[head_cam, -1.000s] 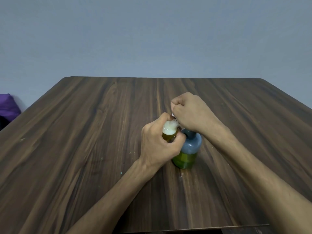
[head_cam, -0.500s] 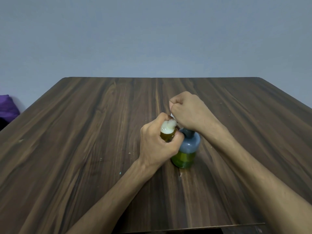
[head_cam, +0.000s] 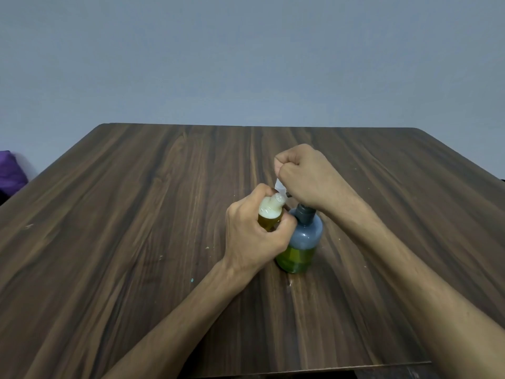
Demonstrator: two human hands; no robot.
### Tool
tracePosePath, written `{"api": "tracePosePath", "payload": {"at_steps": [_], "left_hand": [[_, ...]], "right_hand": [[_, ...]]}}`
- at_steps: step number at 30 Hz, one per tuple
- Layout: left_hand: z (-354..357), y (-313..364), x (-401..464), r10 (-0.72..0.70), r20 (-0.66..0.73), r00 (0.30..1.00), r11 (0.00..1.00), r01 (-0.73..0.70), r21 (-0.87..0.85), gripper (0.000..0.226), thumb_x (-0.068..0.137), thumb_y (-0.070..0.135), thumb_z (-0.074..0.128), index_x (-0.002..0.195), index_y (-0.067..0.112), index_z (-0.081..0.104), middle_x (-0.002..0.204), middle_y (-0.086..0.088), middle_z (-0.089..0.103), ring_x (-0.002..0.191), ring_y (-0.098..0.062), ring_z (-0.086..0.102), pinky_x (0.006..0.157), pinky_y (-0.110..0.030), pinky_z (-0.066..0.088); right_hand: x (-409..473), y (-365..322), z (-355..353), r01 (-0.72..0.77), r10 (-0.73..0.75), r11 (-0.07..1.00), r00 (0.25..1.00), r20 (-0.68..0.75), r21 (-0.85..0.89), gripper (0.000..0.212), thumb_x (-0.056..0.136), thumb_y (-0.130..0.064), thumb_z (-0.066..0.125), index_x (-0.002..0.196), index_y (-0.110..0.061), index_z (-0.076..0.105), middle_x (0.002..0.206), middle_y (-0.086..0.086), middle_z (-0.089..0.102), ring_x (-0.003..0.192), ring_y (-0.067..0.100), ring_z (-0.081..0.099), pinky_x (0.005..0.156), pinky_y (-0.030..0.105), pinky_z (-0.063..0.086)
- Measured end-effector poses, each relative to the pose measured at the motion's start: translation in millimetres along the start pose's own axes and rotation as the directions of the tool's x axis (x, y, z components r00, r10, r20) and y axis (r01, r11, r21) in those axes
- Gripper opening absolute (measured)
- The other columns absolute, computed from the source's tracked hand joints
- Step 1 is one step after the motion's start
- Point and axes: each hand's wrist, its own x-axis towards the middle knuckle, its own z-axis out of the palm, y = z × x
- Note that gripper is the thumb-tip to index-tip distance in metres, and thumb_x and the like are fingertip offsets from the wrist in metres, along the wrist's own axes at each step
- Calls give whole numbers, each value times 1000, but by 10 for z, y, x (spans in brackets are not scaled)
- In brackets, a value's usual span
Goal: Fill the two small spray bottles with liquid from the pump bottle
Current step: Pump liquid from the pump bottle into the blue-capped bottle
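Note:
In my left hand [head_cam: 251, 236] I grip a small spray bottle [head_cam: 269, 214] with its cap off. It holds yellow liquid with white foam under its open neck, and it leans toward the pump bottle. The pump bottle [head_cam: 302, 242] stands upright on the table, grey-blue above and green with liquid below. My right hand [head_cam: 303, 179] is a fist curled over the pump head, which it hides. A pale spout-like piece [head_cam: 280, 185] sticks out under the fist, just above the small bottle's neck. No second small bottle is in view.
The dark wooden table [head_cam: 136, 242] reaches to a grey wall. Small pale specks dot the wood around the bottles. A purple object [head_cam: 11, 170] lies past the table's left edge.
My right fist has risen a little over the pump. The small bottle's open neck now shows free below the fist. Both bottles stay in the same place.

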Motion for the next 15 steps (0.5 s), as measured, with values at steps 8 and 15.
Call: {"api": "tracePosePath", "payload": {"at_steps": [8,15], "left_hand": [[-10,2,18,8,10,1000,999,-9,53,21,81,24,69,78,5,61,65,2,62,55,-13,59,51,-30,47],[-26,15,33,44,31,999,996,-46,81,18,81,26,70,79,11,59,67,9,59,56,-7,56,55,-17,41]], "right_hand": [[19,-9,12,-24,24,1000,999,38,14,33,86,-3,43,55,-16,40,45,-9,35,54,15,37,52,31,34],[13,-31,4,-59,57,998,996,69,26,27,84,-3,44,59,-12,49,48,-4,40,56,15,41,55,32,38]]}}
